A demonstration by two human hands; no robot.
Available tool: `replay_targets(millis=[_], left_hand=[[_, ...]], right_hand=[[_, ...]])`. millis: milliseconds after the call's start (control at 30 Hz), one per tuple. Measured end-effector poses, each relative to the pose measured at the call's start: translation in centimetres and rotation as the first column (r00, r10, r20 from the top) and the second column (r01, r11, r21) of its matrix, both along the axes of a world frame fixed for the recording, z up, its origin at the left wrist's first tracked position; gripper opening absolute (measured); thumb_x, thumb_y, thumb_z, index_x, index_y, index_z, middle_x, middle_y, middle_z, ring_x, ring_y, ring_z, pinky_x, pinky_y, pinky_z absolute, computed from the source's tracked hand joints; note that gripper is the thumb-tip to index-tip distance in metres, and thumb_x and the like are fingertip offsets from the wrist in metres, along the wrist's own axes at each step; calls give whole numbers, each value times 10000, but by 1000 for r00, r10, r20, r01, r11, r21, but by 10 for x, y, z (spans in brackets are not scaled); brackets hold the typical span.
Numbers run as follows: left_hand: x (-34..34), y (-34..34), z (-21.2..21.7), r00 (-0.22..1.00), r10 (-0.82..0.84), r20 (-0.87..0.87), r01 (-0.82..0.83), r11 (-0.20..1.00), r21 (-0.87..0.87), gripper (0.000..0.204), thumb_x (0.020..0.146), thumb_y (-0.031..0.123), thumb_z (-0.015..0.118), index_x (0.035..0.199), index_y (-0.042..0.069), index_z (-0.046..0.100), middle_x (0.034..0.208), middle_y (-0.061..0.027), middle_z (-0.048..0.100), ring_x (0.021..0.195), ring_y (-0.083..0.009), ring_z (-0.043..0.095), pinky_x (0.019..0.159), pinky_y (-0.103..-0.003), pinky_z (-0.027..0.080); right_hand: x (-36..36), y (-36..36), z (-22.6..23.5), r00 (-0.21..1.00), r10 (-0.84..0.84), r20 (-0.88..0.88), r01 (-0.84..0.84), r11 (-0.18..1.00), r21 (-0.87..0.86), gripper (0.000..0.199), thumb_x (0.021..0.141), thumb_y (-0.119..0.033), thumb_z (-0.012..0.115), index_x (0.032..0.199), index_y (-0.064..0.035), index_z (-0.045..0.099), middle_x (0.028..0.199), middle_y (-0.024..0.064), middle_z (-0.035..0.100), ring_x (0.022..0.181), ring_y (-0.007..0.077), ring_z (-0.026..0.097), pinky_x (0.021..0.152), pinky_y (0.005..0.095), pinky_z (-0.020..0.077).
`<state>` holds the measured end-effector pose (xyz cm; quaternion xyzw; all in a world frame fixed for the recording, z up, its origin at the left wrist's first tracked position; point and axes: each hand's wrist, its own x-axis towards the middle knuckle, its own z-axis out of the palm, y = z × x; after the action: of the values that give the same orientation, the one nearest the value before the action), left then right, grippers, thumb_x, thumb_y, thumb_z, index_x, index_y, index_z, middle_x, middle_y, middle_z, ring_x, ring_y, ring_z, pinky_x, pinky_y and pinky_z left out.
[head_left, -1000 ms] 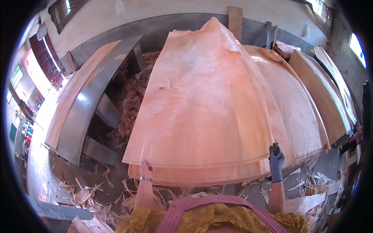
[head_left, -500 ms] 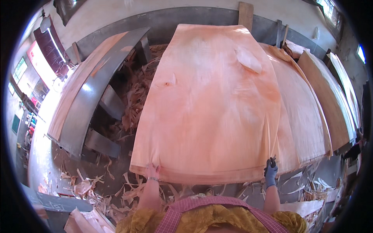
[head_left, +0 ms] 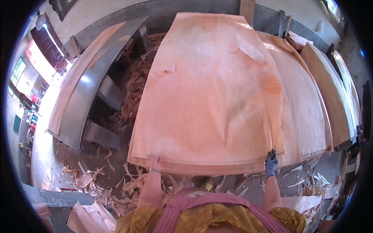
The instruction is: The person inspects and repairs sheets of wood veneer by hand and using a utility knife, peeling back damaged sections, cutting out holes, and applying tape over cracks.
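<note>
A large, pale orange-pink wood veneer sheet (head_left: 206, 97) lies on a stack of similar sheets in front of me. It has a knot at its left, a raised flap near its far right, and ripples toward the near right corner. My bare left hand (head_left: 154, 161) grips the sheet's near edge close to the left corner; a band circles that wrist. At the near right corner, my right hand (head_left: 271, 164), in a grey-blue glove with dark fingertips, pinches the same sheet. The edges of the stack (head_left: 202, 168) show just below the top sheet.
More veneer sheets (head_left: 305, 105) overlap on the right, beside a browner stack (head_left: 330, 93). To the left stands a long grey bench (head_left: 83, 103) with veneer strips on it. Veneer scraps (head_left: 136, 85) litter the floor between and around my feet. A board leans at the far wall.
The top sheet has slid away from me, its near edge now set back from the stack's edge. Both hands have moved slightly forward with it, and the ripples at right have shifted.
</note>
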<state>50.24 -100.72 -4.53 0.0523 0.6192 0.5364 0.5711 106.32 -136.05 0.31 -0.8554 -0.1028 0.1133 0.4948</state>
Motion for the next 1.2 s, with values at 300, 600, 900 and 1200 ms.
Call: replay_targets(millis=[300,600,900,1200], left_hand=[[-1,-28,-22,997,54,-48,-54,999,8,225,931,229,646,1043,104,496,809,-24,556,624,-196,597,491,-337,577],[-33,-11,18,964,245,-104,-231,965,127,192,889,295,700,888,176,550,655,55,431,496,-77,380,422,-233,296],[-84,20,-24,951,114,-289,-149,984,-102,138,861,85,722,944,83,612,777,-26,608,512,-125,502,430,-247,398],[-104,28,-49,916,85,-392,-169,968,-185,240,759,110,802,855,-12,620,726,-81,606,524,-200,509,474,-356,433]], right_hand=[[25,-34,-51,992,71,103,-52,982,-179,471,994,-278,571,1359,17,530,1305,177,616,1132,254,619,958,336,471],[10,-46,-46,921,323,217,-226,898,-377,503,1040,-318,459,1466,-54,412,1448,193,490,1293,343,517,1036,387,426],[4,-43,-59,882,375,286,-205,850,-485,479,1036,-257,472,1462,-46,414,1427,195,512,1285,323,529,1035,365,425],[-24,-49,-55,884,369,288,-124,777,-617,493,1036,-295,452,1476,-78,403,1434,159,511,1285,319,529,1008,390,451]])
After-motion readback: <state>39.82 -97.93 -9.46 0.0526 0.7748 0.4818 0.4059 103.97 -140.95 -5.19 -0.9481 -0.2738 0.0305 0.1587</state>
